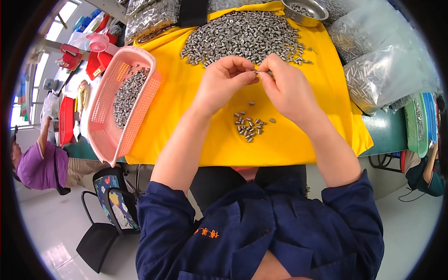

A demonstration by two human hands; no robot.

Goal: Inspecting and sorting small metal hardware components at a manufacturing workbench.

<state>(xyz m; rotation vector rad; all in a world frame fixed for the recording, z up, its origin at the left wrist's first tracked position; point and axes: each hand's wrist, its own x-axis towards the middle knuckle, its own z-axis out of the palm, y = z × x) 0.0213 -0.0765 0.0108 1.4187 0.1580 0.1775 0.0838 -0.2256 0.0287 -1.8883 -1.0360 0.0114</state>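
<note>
Over the yellow cloth [182, 116], my left hand [224, 81] and my right hand [287, 88] meet with thumb and fingers pinched. Between their fingertips shows a small metal part [255, 72], mostly hidden by the fingers. Just beyond my hands spreads a large heap of short silvery metal cylinders [242, 35]. Closer to me, between my forearms, lies a small loose group of the same cylinders [249, 126]. On the left a pink plastic basket [100, 116] stands tilted, with many cylinders [130, 98] gathered inside it.
A metal bowl [308, 18] of parts stands at the back right. Clear plastic bags [368, 79] of metal parts line the right side, and more bags [151, 21] lie at the back left near a black flat object [193, 11]. A person in purple [42, 163] is at far left.
</note>
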